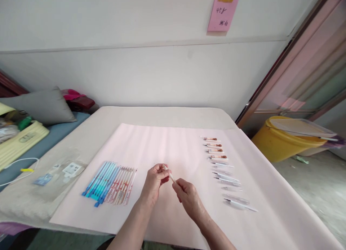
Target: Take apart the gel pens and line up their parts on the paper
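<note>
Two bare hands meet over a table (162, 115): the left hand (154, 179) and right hand (188, 196), fingers curled in, pinch opposite ends of a slim pale pen (172, 177), its tips mostly hidden. Both forearms (135, 223) are cut off below. At right, clear pen parts (240, 204) are hard to make out on pale pink paper (167, 145), nearer than four brown-ended pens (218, 157). Blue pens (104, 179) and red-patterned pens (124, 185) line up at left. Beyond, a white wall (135, 75) bears a pink note (223, 14); a yellow bucket (281, 141) stands at right.
</note>
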